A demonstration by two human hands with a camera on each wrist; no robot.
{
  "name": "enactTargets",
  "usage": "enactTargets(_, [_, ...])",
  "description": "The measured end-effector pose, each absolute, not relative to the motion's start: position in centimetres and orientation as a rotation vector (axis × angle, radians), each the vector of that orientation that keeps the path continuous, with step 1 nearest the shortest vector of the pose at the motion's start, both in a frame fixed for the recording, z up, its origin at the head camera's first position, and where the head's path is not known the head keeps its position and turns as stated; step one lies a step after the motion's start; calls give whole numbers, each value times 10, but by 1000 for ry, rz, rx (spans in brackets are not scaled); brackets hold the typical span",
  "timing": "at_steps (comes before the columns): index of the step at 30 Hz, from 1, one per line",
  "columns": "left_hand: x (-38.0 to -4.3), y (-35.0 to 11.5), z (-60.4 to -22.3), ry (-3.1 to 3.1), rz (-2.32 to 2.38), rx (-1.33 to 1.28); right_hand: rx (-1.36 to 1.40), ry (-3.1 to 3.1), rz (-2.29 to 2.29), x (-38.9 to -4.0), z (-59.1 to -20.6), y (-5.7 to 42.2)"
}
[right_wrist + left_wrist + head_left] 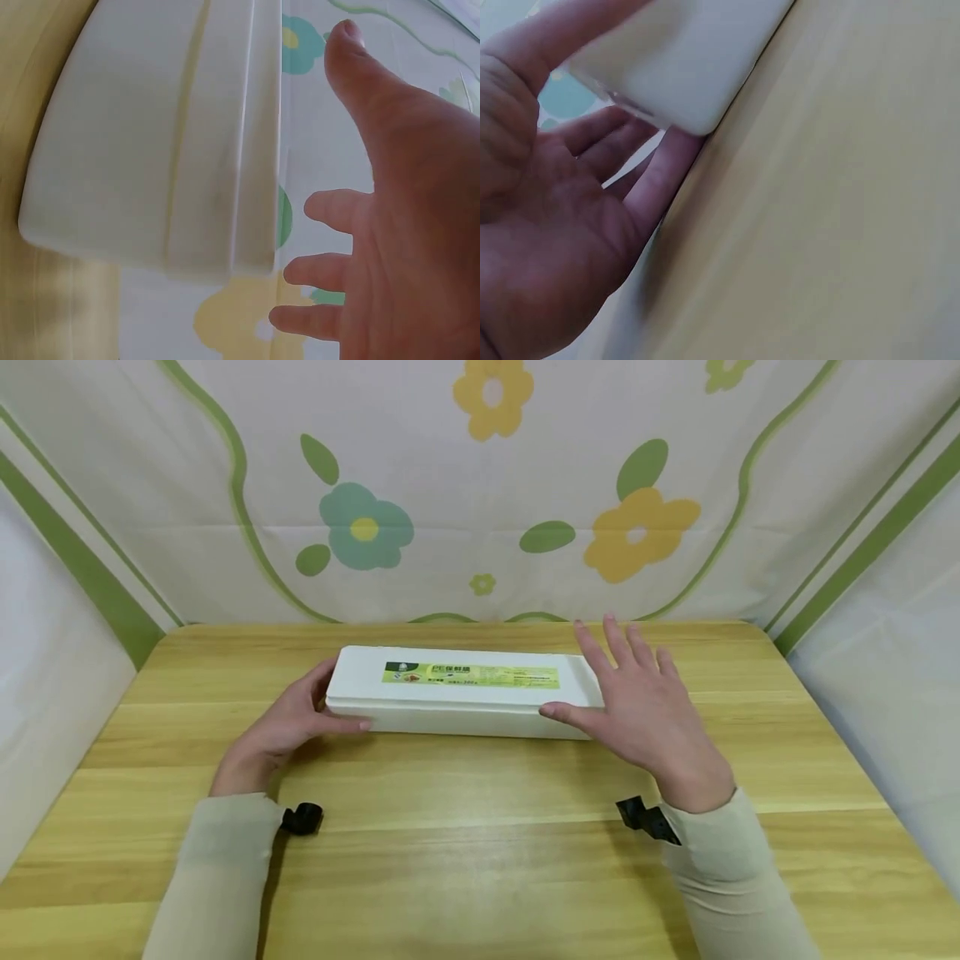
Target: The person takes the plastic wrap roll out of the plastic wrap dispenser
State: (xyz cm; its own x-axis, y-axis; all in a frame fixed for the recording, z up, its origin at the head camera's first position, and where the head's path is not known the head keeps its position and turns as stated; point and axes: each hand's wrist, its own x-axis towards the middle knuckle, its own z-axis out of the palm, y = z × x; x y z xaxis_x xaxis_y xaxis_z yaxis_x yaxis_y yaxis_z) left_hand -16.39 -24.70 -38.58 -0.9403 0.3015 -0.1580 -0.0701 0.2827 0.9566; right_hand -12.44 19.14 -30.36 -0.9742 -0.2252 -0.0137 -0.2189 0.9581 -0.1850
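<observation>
A long white cling film box (pixel 465 720) lies on the wooden table, with a green and yellow label (pixel 471 676) on its top. My left hand (pixel 296 714) holds the box's left end, thumb along the front side and fingers around the end and back, partly hidden. In the left wrist view, that hand (pixel 562 202) curves about the box's rounded corner (pixel 682 67). Over the right end of the box is my right hand (pixel 648 714), fingers spread. The right wrist view shows this hand (pixel 420 217) apart from the box (pixel 127 142), holding nothing.
The wooden table (pixel 465 860) reaches back to a white curtain (pixel 465 485) printed with flowers. White cloth panels with green stripes stand at the left and right. A black wrist strap piece (pixel 303 819) sticks out from the left sleeve, another (pixel 649 821) from the right.
</observation>
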Motion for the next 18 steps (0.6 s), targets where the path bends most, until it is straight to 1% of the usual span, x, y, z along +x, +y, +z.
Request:
enactTargets(4, [-165, -246, -388, 2254, 1707, 158, -435, 3110, -281, -129, -310, 176])
enactTargets(9, [-166, -246, -390, 2241, 1744, 163, -538, 3150, -312, -133, -315, 147])
enactTargets(18, [-164, -243, -394, 2242, 1762, 144, -612, 3141, -267, -142, -323, 92])
